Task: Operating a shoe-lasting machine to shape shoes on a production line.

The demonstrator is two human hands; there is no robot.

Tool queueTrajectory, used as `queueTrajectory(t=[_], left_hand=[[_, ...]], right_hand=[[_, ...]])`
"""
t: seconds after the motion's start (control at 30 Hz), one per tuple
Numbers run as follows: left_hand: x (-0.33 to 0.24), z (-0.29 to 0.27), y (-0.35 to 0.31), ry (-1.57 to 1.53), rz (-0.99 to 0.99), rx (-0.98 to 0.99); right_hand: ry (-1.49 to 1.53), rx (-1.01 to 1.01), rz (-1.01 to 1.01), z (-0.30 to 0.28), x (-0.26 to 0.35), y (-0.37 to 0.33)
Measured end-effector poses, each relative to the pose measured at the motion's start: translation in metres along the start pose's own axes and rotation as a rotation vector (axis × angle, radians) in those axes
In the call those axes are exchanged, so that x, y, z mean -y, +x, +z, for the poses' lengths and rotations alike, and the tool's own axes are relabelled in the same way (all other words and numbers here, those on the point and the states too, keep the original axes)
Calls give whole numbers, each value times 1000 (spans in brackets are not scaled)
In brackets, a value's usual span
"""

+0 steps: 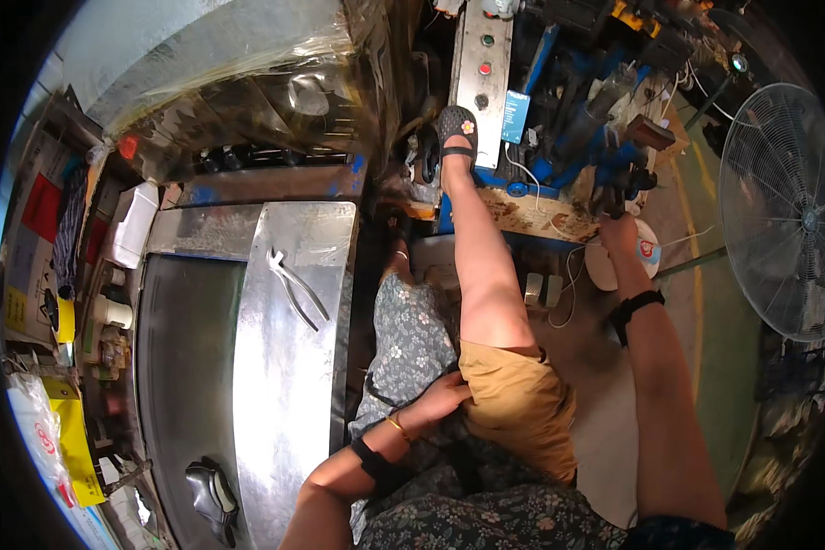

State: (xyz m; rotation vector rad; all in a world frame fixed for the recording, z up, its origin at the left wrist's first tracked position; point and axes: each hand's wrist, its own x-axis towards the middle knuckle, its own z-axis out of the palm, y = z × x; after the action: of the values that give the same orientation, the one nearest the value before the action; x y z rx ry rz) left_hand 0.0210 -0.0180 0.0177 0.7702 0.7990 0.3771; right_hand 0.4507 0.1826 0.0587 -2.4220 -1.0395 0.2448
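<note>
My left hand (443, 397) is at the inner edge of the tan shorts (518, 390) on my raised leg, its fingers closed on the cloth beside a dark floral garment (410, 339). With the right arm stretched forward, my right hand (620, 236) reaches a dark part (621, 192) at the blue machine's near right corner. Its fingers look closed there, but what they grip is unclear. My foot in a dark shoe with a flower (458, 130) rests by a metal control panel (482, 55) with several buttons.
A metal bench (293, 367) at the left bears pliers (295, 287) and a black pouch-like thing (213, 500). A large fan (805, 211) stands at the right. Beneath my right hand is a round white seat or lid (605, 269); a cable (573, 289) hangs near it.
</note>
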Motion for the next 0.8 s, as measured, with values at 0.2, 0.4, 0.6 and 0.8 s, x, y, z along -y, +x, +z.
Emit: queueTrajectory(t=[0.2, 0.4, 0.6, 0.8], left_hand=[[-11, -5, -7, 14, -19, 45], [-20, -10, -5, -136, -60, 44], [-33, -5, -10, -58, -68, -98], [-27, -8, -10, -121, -79, -136]], right_hand=[[-20, -64, -56, 7, -1, 8], [-58, 44, 44, 1, 0, 6], [-71, 117, 77, -9, -4, -1], [-121, 6, 1, -2, -7, 4]])
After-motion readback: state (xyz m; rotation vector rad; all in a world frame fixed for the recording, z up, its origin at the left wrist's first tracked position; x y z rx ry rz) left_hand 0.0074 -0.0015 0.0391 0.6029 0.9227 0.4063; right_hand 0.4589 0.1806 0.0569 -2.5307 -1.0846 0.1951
